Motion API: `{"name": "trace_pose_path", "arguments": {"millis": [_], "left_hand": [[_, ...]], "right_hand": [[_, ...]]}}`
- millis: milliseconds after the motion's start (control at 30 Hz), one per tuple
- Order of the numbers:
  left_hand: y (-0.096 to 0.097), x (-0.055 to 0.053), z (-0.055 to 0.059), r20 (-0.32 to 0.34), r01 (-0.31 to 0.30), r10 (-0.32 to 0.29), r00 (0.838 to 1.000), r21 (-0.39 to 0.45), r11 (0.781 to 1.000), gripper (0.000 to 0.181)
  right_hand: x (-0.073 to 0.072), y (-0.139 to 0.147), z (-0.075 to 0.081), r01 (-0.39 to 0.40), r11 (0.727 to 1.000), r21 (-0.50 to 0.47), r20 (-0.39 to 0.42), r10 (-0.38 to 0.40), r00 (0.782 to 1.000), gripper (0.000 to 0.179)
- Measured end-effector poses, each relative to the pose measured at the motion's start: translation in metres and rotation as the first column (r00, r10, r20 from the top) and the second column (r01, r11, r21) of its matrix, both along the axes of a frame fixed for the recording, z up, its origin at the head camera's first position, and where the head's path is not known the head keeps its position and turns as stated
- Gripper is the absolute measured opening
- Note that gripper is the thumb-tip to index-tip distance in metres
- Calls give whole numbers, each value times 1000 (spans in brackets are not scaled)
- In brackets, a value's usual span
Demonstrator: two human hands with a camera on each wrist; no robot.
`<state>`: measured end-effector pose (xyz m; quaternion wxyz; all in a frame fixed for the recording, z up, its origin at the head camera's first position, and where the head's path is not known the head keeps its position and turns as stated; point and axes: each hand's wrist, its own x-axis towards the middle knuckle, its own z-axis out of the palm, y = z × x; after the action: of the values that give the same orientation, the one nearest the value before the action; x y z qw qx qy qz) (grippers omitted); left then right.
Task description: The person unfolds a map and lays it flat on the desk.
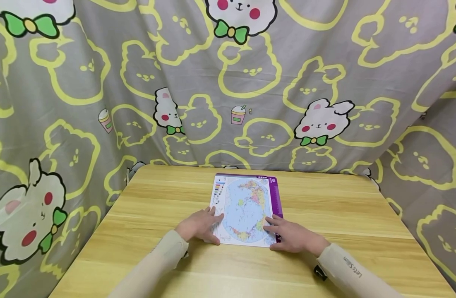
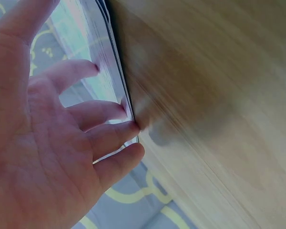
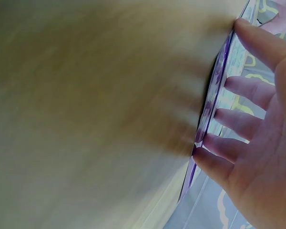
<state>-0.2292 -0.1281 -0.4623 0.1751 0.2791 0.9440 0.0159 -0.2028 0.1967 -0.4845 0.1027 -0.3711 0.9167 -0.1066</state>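
Observation:
A thin, flat world map board (image 1: 246, 211) with a purple band along its right side lies on the wooden table. My left hand (image 1: 202, 224) rests at its left edge with the fingers spread, some tips over the printed face. In the left wrist view, the left fingers (image 2: 109, 136) are nearly straight along the board's edge (image 2: 115, 57). On the opposite side, my right hand (image 1: 296, 236) touches the purple border, thumb by the near corner. Seen from the right wrist, the right fingers (image 3: 238, 121) reach out along the purple edge (image 3: 214, 90), slightly bent.
The wooden table (image 1: 138, 207) extends on both sides of the board. A grey curtain (image 1: 198, 82) with yellow outlines and white rabbit prints hangs behind the table and along its left and right sides.

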Motion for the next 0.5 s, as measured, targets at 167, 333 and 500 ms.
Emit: {"name": "trace_pose_path", "arguments": {"millis": [167,333,500], "left_hand": [[-3,-2,-2,7,-1,1,1000,10,1000,86],[-4,-3,-6,-3,-2,2,1000,11,1000,88],[-5,-3,-9,-25,9,-9,1000,8,1000,91]], "right_hand": [[2,-2,1,1,1000,-5,4,-1,1000,61],[2,-3,3,9,1000,1,8,-9,1000,61],[3,-4,3,9,1000,11,-1,-9,1000,61]]}}
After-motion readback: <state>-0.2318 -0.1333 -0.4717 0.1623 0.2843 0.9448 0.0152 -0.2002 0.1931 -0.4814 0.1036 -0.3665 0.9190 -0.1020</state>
